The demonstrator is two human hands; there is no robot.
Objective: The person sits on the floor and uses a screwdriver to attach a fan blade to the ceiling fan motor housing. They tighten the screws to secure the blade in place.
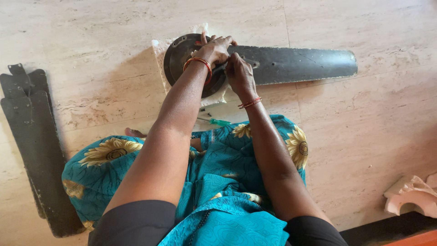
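Presently both hands work at the fan motor hub (182,57) on the floor (364,136), far centre: left hand (215,49) curled over its rim, right hand (237,68) pinching at the attached blade (296,64) root; contents unclear. Screwdriver (214,121) lies near; loose blades (34,146) left.

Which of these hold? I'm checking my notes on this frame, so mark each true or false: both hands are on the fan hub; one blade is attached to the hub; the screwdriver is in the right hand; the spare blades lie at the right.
1. Both hands, left hand and right hand, are on the hub. True.
2. One blade extends from the hub. True.
3. The screwdriver is in the right hand. False: it lies on the floor by the lap.
4. The spare blades lie at the right. False: at the left.
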